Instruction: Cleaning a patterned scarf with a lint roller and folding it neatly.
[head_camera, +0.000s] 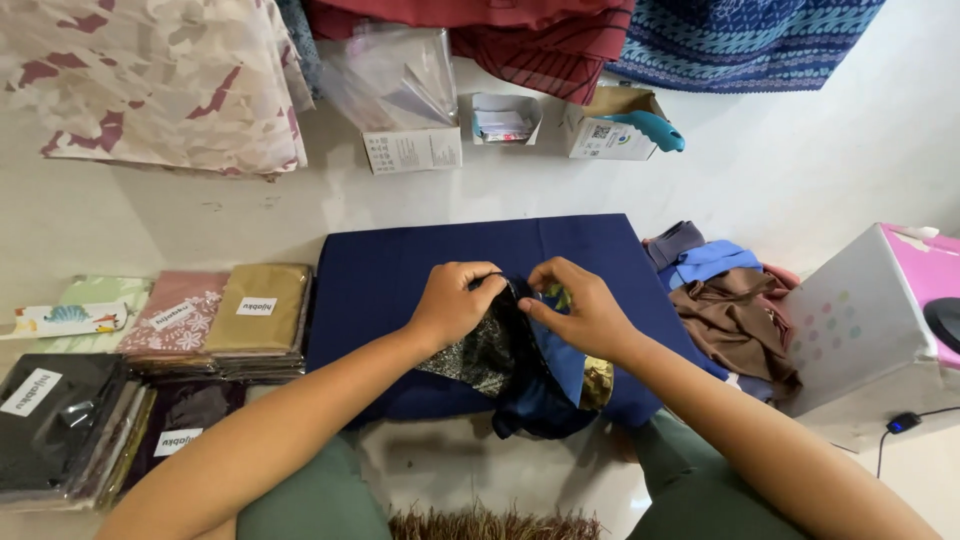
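Pale floor tiles spread beneath a seated person, whose two bare arms reach forward over a folded navy cloth pad laid flat like a work surface. At its middle, the left hand and the right hand meet almost fingertip to fingertip, each grip pinched closed on the top edge of a dark patterned scarf, black and gold with a blue lining showing; the scarf drapes from the hands down over the pad's near edge. To the left of the pad, just beside its edge, lie stacks of packaged fabrics in pink, olive and black wrappers. To the right, a loose heap of brown and blue cloths presses against the pad's far corner, with a white and pink box beyond it. Along the back stand small cardboard boxes, one carrying a teal-handled tool, below hanging textiles. Open floor remains behind the pad and between the pad and the boxes; the sides are crowded close.
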